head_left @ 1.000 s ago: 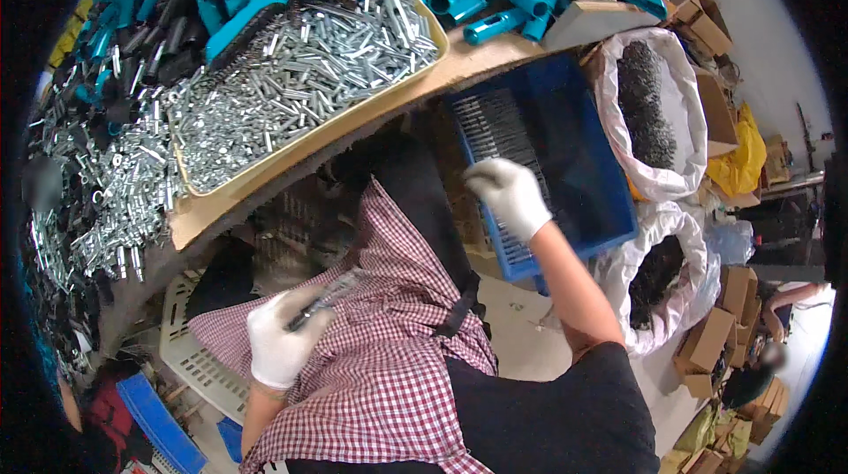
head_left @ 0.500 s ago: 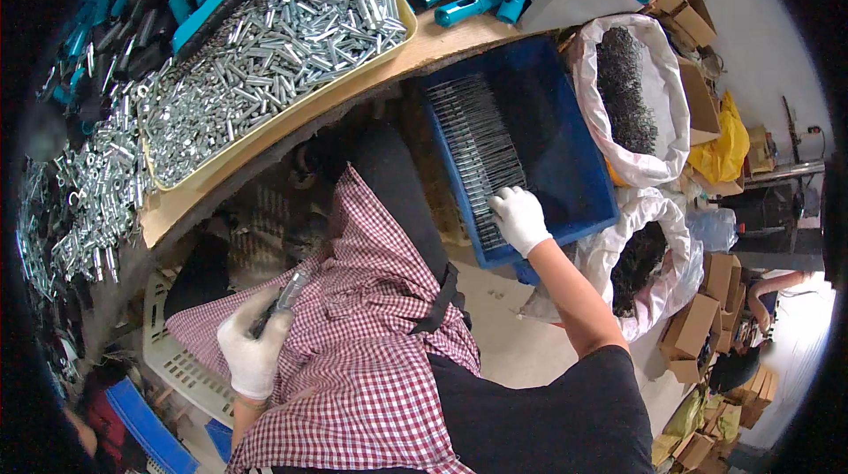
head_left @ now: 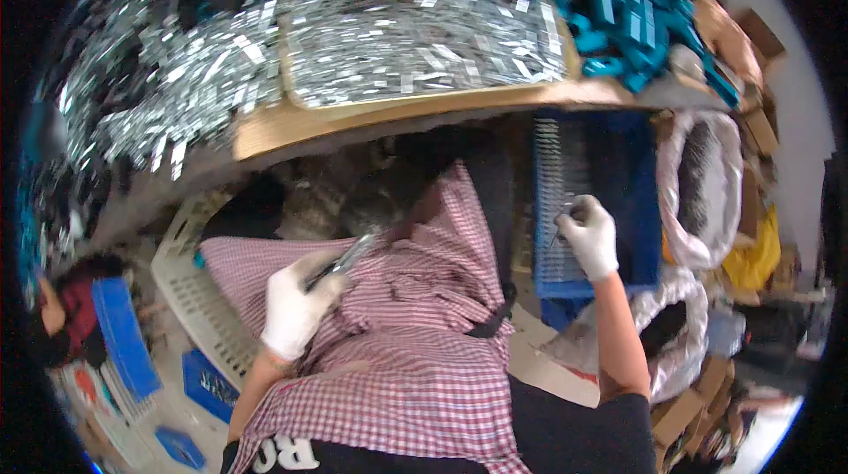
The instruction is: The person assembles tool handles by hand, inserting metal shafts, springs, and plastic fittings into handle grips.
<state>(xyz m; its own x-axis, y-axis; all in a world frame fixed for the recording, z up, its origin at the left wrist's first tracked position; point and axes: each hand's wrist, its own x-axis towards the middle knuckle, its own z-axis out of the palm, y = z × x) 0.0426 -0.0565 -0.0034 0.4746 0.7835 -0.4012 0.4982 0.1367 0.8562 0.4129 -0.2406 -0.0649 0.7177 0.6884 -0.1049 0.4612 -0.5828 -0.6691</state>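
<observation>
My left hand [head_left: 299,304], in a white glove, is closed round a slim silver metal part with a dark body [head_left: 350,257]. It is held over the checked apron [head_left: 397,333] on my lap, tip pointing up and to the right. My right hand [head_left: 590,237], also gloved, is above the blue bin [head_left: 652,200] with thumb and finger pinched together. A thin dark metal piece [head_left: 556,231] shows at the fingertips, too blurred to name exactly. Beside it in the bin stands a row of slender metal rods [head_left: 549,182].
A shallow tray [head_left: 424,41] heaped with small metal parts is on the wooden bench [head_left: 389,113]. Teal parts [head_left: 627,10] are piled at the far right. White sacks [head_left: 676,235] stand right of the bin. A pale plastic crate [head_left: 190,284] lies left of my lap.
The view has turned, so the scene has swung round. My right hand has left the row of rods and holds a thin piece. My left hand still grips the same metal part.
</observation>
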